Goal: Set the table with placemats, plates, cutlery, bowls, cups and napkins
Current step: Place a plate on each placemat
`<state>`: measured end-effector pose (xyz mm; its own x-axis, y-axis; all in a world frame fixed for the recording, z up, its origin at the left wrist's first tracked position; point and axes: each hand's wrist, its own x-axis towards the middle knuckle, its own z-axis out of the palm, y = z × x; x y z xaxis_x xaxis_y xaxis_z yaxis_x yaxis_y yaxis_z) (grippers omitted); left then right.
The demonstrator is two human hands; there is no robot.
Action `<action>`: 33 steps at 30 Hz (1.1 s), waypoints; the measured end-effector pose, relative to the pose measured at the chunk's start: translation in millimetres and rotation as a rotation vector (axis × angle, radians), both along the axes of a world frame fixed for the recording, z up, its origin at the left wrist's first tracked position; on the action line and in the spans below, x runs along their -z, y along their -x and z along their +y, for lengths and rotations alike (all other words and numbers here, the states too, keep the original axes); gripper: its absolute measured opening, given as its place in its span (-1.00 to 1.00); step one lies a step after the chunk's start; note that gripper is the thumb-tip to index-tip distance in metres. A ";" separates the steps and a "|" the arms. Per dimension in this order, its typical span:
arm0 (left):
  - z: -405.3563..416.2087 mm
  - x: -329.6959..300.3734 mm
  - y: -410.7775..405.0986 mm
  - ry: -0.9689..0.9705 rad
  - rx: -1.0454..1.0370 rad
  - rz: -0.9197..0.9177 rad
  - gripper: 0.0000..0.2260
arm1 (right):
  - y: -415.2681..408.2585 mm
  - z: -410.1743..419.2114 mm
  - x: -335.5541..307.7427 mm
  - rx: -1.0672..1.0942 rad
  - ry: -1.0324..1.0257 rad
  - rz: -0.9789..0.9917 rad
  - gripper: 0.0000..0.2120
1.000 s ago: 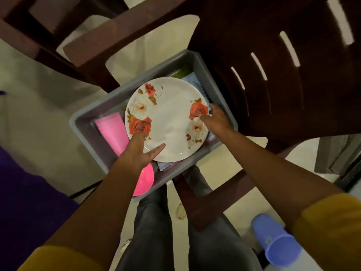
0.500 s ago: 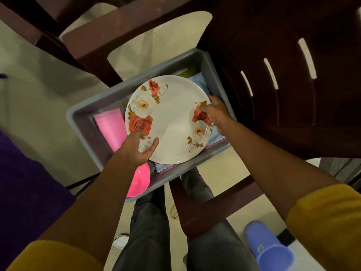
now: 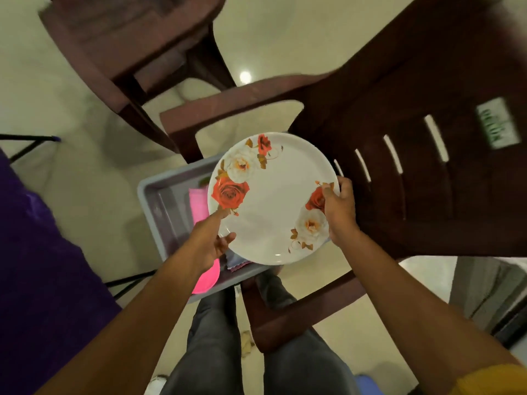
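Plate (image 3: 273, 199): white, round, rose print at its left and right edges. You hold it between both hands, raised over the grey tub (image 3: 159, 206), face up toward the camera and tilted only slightly. Being round, it has no long axis; the two rose clusters lie across from each other, far-left to near-right.

Your right hand (image 3: 339, 212) grips the right rim, thumb curled over the top onto the red rose, the other fingers hidden beneath. Your left hand (image 3: 209, 240) is at the near-left rim: one finger stretched along the edge toward the large red rose, thumb showing just under the rim. Whether that hand pinches the plate or only props it, you cannot tell from here.

Under and left of the plate, the tub sits on the floor. In it: a pink cup (image 3: 198, 205) lying on its side, a bright pink bowl (image 3: 206, 277) at the near wall partly behind your left wrist, and a bit of cloth (image 3: 238, 263) peeking out below the plate. The plate covers most of the tub's right half.

Dark brown chair (image 3: 413, 155) to the right and far side, its armrest crossing just beyond the plate. Second chair (image 3: 137, 49) further off, far left. Purple fabric (image 3: 42, 266) along the left edge. Your legs in grey trousers (image 3: 214, 337) at the near edge.
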<state>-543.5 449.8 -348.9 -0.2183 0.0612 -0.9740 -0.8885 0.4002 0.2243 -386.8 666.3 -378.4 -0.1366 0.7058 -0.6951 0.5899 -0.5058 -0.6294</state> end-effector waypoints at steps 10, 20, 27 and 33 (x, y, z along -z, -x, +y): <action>-79.9 -114.6 -52.7 -0.029 -0.197 0.433 -0.72 | 6.9 -7.2 -133.4 -0.422 -0.393 0.171 -0.82; -172.5 -195.2 -86.4 -0.380 -0.766 0.449 -0.37 | 52.5 -100.1 -215.0 -0.613 -0.302 0.448 -0.87; -263.7 -198.7 -119.7 -0.525 -1.000 0.510 -0.33 | 75.0 -200.9 -230.4 -0.696 -0.267 0.443 -0.87; -344.9 -206.6 -139.0 -0.474 -1.145 0.649 -0.41 | 88.9 -294.9 -243.9 -0.691 -0.294 0.431 -0.69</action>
